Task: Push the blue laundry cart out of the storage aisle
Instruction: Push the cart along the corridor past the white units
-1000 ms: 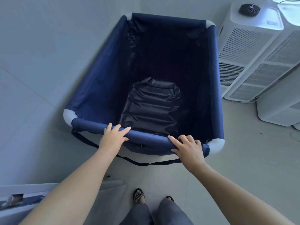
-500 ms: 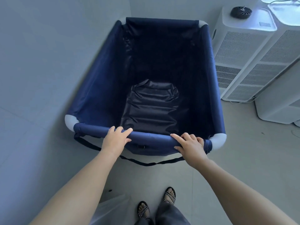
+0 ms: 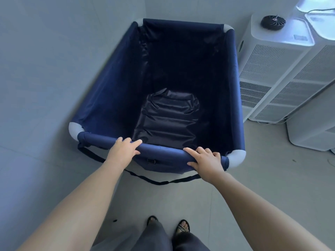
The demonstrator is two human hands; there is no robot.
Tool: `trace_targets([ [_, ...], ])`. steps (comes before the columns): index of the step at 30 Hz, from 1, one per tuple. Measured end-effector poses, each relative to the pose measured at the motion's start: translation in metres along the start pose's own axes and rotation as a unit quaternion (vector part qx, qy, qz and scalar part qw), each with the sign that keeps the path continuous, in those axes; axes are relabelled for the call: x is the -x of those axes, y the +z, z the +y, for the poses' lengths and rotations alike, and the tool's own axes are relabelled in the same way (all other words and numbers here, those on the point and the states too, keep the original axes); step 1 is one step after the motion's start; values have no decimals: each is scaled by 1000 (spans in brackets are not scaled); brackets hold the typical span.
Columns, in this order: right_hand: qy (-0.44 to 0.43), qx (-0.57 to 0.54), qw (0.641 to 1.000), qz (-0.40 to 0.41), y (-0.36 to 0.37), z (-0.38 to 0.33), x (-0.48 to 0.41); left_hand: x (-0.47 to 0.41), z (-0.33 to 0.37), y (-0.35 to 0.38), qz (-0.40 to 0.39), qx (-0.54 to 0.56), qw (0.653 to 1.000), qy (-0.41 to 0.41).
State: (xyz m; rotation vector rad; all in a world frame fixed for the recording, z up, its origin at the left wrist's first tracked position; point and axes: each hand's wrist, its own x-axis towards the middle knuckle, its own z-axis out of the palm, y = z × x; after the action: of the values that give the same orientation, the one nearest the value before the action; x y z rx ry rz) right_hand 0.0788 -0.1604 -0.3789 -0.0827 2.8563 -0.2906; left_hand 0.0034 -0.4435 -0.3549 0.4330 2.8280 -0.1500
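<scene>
The blue laundry cart (image 3: 101, 98) stands straight in front of me, a deep fabric bin with pale grey corner caps and a dark, wrinkled liner (image 3: 168, 116) at its bottom; it holds nothing else. My left hand (image 3: 123, 151) grips the near top rail (image 3: 163, 151) left of its middle, fingers over the top and thumb on the near side. At the right end of that rail my right hand (image 3: 206, 161) grips too, beside the grey corner cap. A black strap (image 3: 159, 182) hangs in a loop under the rail.
A grey wall (image 3: 54, 69) runs close along the cart's left side and meets another wall behind it. Two white vented units (image 3: 268, 69) stand close to the right, a small black fan (image 3: 272, 22) on top, and another white box (image 3: 311, 131) nearer. My sandalled feet are on the tile floor.
I have stepped forward with the cart, both hands staying on the near rail. The pale object at the lower left has dropped out of view.
</scene>
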Motion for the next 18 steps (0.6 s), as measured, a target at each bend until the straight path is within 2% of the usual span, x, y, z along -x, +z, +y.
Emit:
trace_targets([
  [7,14,-13,1000,-9,-14,7,-30,-30,-3,-7,23,4,1000,-8],
  [13,27,-34,999,-14,-24,13,-52,-60,-14,-9,32,-7,998,61],
  [18,-8,16,1000,0,-20,7,-68,-80,-28,-8,15,45,995,88],
])
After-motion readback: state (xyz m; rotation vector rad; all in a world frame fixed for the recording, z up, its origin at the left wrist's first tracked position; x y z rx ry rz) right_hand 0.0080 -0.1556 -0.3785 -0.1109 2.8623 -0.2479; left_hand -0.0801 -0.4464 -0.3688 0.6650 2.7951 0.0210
